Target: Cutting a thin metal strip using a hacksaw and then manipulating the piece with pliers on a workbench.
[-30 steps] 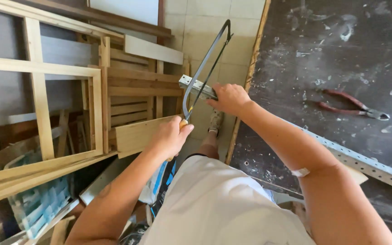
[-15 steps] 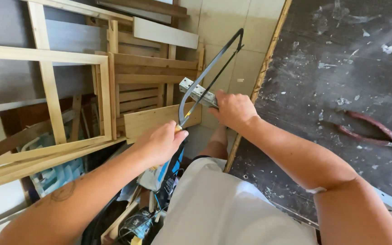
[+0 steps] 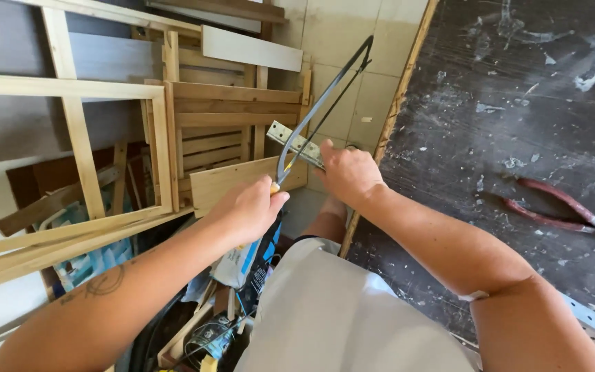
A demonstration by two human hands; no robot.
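left hand (image 3: 249, 207) clamped hacksaw (image 3: 321, 110) handle, driving it | right hand (image 3: 349, 172) gripped perforated metal strip (image 3: 297, 143) off tabletop (image 3: 518, 124) edge, steadying | pliers (image 3: 559, 207) farther in

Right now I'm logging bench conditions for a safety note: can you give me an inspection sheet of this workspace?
Surface: dark workbench, scuffed, flecked with pale marks.
Job's things: hacksaw set across a perforated metal strip past the bench edge.
Clutter: red-handled pliers on the bench; packets and offcuts on the floor.
Grippers: left hand grips the saw handle; right hand holds the strip.
Cables: dark cord near the floor items.
Surroundings: wooden frames and boards by a tiled wall.
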